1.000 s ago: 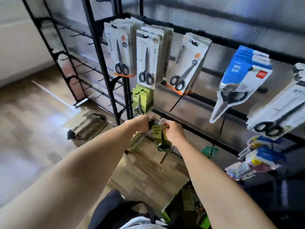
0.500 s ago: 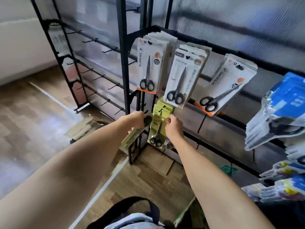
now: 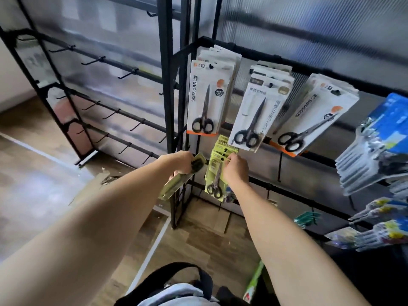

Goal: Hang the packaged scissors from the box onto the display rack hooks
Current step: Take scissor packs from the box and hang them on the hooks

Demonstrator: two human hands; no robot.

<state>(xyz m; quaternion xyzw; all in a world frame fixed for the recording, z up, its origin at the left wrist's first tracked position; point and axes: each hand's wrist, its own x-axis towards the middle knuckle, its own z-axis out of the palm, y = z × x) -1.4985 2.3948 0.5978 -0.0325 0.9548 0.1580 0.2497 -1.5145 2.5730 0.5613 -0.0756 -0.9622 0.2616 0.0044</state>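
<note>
Left hand (image 3: 182, 162) grips a flat stack of green carded scissors (image 3: 178, 181); right hand (image 3: 235, 167) pinches the glossy green scissors pack (image 3: 215, 173) hanging on the black wire rack (image 3: 167, 85).

Brown wood-plank floor (image 3: 44, 195) below, crossed by a pale strip (image 3: 150, 250) and washed with bright glare at left. Translucent ribbed plastic wall panel (image 3: 309, 29) behind, letting in soft, diffuse daylight. Plain white wall (image 3: 11, 85) at far left, meeting the floor at a low skirting. Flattened tan cardboard sheet (image 3: 92, 191) lying on the planks.
</note>
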